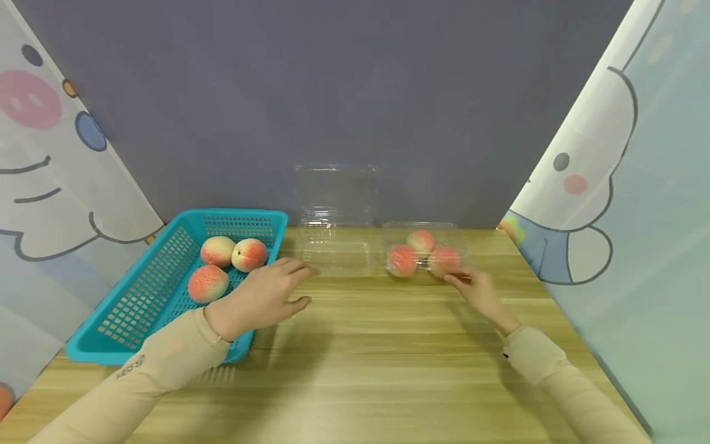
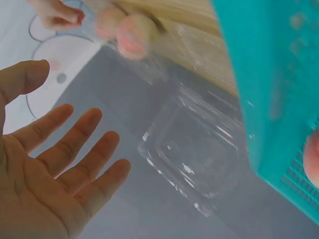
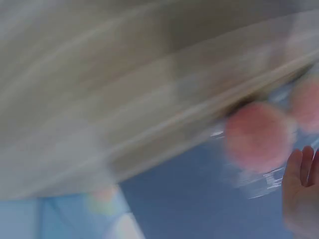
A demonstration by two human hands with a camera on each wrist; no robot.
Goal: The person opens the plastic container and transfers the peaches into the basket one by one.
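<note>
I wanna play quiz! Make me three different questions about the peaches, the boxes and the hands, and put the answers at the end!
1. How many peaches can you see in the blue basket?
2. True or false: the left hand is holding a peach.
3. What sits between the basket and the clear box with peaches inside?
a) a bowl
b) an open clear box
c) a spoon

Key:
1. Three.
2. False; its fingers are spread and it holds nothing.
3. b
</note>
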